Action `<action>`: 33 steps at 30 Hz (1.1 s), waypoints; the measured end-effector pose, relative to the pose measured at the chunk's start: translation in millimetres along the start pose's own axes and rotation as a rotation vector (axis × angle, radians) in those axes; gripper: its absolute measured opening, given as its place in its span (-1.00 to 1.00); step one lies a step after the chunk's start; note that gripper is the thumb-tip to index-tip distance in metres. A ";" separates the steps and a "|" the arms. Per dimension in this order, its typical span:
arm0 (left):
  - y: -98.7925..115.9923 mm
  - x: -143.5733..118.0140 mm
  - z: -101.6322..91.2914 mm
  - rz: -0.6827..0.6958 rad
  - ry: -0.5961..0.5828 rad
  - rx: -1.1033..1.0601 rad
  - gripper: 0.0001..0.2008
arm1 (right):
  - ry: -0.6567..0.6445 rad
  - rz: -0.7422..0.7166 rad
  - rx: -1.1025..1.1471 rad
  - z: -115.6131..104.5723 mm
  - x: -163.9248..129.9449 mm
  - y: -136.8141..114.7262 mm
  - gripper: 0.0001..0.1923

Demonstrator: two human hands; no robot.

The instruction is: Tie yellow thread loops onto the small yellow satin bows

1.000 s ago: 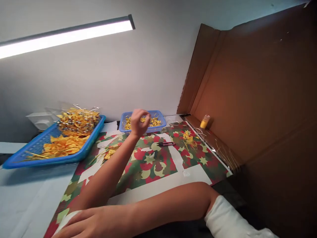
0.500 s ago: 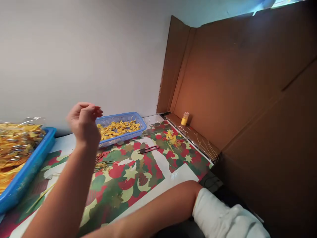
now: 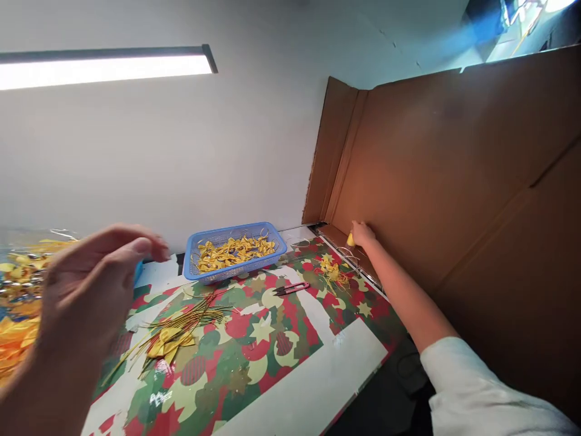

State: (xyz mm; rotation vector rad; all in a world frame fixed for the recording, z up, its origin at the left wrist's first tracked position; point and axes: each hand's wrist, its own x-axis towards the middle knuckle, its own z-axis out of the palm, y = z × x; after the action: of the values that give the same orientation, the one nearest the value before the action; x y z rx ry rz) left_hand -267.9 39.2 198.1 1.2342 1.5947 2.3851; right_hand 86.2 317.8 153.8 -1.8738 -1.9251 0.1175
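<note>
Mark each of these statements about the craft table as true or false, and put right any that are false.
1. The right hand is at the small yellow spool by the cardboard wall. True.
2. The small blue basket holds red stars. False: it holds yellow bows.
3. The thread snips lie on the patterned mat, apart from both hands. True.
4. The left hand grips the thread snips. False: it is raised near the camera, holding nothing visible.
5. A bundle of gold strings with a yellow bow lies on the mat. True.
</note>
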 end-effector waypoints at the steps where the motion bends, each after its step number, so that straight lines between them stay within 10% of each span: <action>1: 1.9 -1.5 -0.7 -0.026 -0.086 0.029 -0.86 | -0.012 0.000 0.020 -1.1 2.2 0.6 -0.66; 8: 1.2 -3.4 12.5 -0.010 -0.617 0.309 -0.78 | -0.008 -0.334 0.352 -23.9 -14.0 -49.5 -0.62; 14: -11.6 -13.6 43.3 0.309 -0.629 0.413 -0.68 | -0.192 -0.813 0.880 -17.1 -82.9 -126.5 -0.52; 19: -20.5 -13.6 43.0 0.478 -0.567 0.406 -0.68 | -0.254 -0.911 0.990 -7.1 -112.9 -159.8 -0.60; 28: -38.3 -11.1 36.0 0.246 -0.584 0.276 -0.90 | -0.277 -0.931 0.900 21.8 -118.3 -168.3 -0.64; 33: -40.5 -5.2 30.6 -0.170 -0.612 0.169 -0.78 | -0.339 -0.802 0.921 29.7 -115.9 -162.7 -0.64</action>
State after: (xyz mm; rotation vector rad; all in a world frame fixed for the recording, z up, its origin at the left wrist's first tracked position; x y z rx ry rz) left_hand -261.4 80.1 168.2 1.5757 1.6186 1.5740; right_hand -78.5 201.0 156.8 -0.4663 -2.1306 0.9147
